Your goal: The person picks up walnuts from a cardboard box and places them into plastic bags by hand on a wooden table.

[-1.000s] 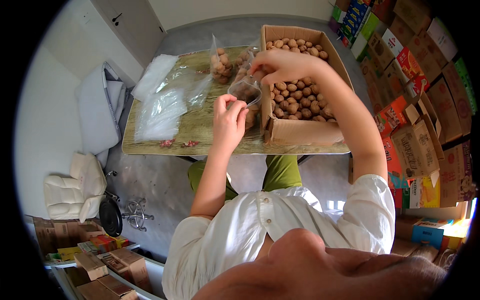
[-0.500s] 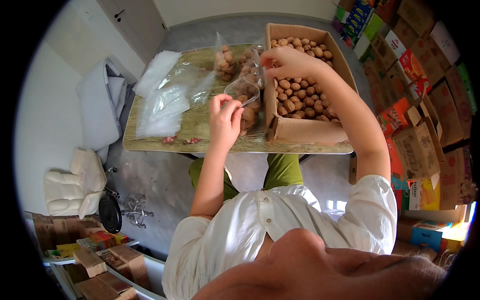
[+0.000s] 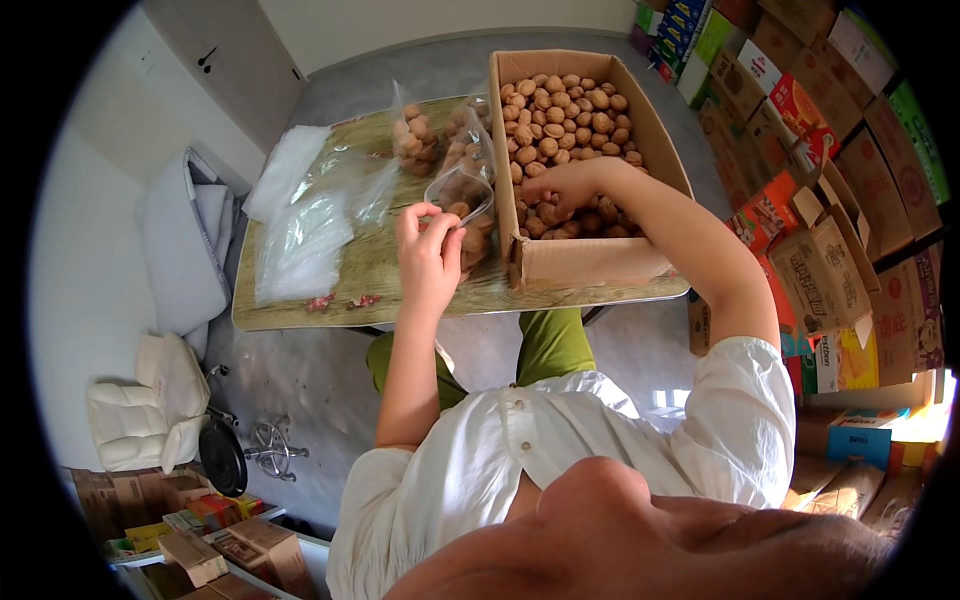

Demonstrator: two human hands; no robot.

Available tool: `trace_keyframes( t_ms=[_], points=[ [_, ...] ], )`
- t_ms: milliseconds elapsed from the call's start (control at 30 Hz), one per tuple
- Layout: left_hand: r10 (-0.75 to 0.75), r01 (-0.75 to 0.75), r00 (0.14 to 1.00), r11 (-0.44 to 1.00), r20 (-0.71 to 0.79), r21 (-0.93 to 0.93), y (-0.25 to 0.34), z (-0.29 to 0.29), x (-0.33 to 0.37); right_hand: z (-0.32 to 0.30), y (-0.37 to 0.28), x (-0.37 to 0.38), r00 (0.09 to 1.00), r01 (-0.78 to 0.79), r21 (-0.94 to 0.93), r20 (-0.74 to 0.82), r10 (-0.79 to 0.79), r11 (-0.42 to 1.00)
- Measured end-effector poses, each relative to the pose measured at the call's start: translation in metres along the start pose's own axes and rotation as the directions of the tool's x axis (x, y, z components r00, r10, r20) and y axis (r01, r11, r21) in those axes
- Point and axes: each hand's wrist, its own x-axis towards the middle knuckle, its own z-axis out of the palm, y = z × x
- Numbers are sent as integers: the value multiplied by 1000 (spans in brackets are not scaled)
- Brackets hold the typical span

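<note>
Two hands of yours are at work over the green wood-grained tabletop (image 3: 385,255). Your left hand (image 3: 428,250) is pinched closed, thumb against fingers, on the rim of a clear, soft plastic bag partly filled with brown walnuts (image 3: 474,245). This bag stands upright near the middle of the near edge, its mouth held wide in a rounded loop, just beside the left wall of a tall, open, brown cardboard box (image 3: 595,263).

Your right hand (image 3: 570,183) is down inside that box, toward its near end, its fingers curled and lowered among the loose, round, brown walnuts (image 3: 565,115). You cannot tell from this view how far those fingers are open or whether they have hold of a nut. The box takes up the right end of the tabletop, reaching from close to the near edge up to the far edge.

Two more clear plastic bags of walnuts stand toward the far edge: one (image 3: 415,142) is to the left, and the other (image 3: 466,135) is close to the box and partly behind the bag you hold. Over toward the left edge, a flat stack of translucent white plastic bags (image 3: 290,168) lies by the far left corner, and a loose spread of shiny clear plastic bags (image 3: 305,245) lies nearer the near left corner.
</note>
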Motion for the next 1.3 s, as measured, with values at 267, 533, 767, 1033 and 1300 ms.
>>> trace_keyframes(
  t_ms=[267,533,767,1033,1300],
  points=[
    [37,-37,999,999,10,29,6,0,2,6,-10,8,970,-96,-344,178,165,934],
    [46,-46,999,998,9,33,6,0,3,0,-7,0,909,-290,-190,250,332,938],
    [19,-20,999,1000,27,21,8,0,4,-2,-4,-3,888,-324,-151,293,356,934],
    [7,-9,999,999,44,43,7,-2,3,-3,-18,-12,814,-427,-120,381,438,897],
    [38,-38,999,999,3,16,6,1,5,-44,3,-32,964,-60,79,-256,78,995]
  ],
)
